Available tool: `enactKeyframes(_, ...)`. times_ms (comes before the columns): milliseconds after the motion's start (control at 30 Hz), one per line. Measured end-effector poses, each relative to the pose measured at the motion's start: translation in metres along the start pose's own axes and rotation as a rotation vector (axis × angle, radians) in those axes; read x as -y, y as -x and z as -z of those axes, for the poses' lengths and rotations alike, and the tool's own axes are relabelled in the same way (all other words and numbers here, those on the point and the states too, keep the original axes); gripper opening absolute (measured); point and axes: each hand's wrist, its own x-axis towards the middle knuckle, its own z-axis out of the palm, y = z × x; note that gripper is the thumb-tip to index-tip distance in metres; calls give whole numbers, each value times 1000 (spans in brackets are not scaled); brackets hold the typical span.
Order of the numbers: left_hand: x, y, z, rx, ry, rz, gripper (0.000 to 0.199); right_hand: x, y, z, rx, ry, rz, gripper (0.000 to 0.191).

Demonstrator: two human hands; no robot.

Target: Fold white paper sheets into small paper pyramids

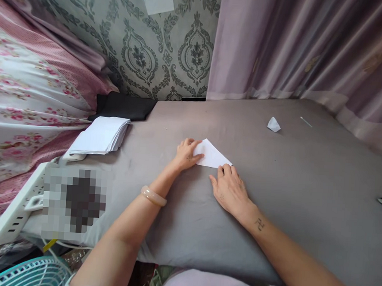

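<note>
A white sheet of paper (211, 156), folded into a pointed triangular shape, lies flat on the grey bed cover. My left hand (187, 155) holds its left end, thumb and forefinger over the paper and the other fingers curled beside it. The fingertips of my right hand (229, 186) rest on the paper's lower right corner. That hand is open, its fingers lightly bent and its thumb apart, off the paper.
A stack of white paper (99, 135) sits at the left, in front of a black folded item (125, 105). A small folded paper piece (274, 125) and a cotton swab (306, 121) lie at the back right. A white power strip (15, 210) and a turquoise fan (30, 273) are near left.
</note>
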Motion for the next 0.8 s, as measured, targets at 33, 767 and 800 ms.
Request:
enactKeyframes(33, 3, -5, 2, -22, 13, 92, 42, 0, -1, -1, -12, 5, 2, 37)
enactKeyframes(767, -30, 75, 17, 71, 730, 543, 73, -28, -38, -24, -97, -337, 92, 24)
enactKeyframes(800, -31, 78, 17, 68, 748, 526, 68, -27, -39, -23, -81, -358, 124, 24)
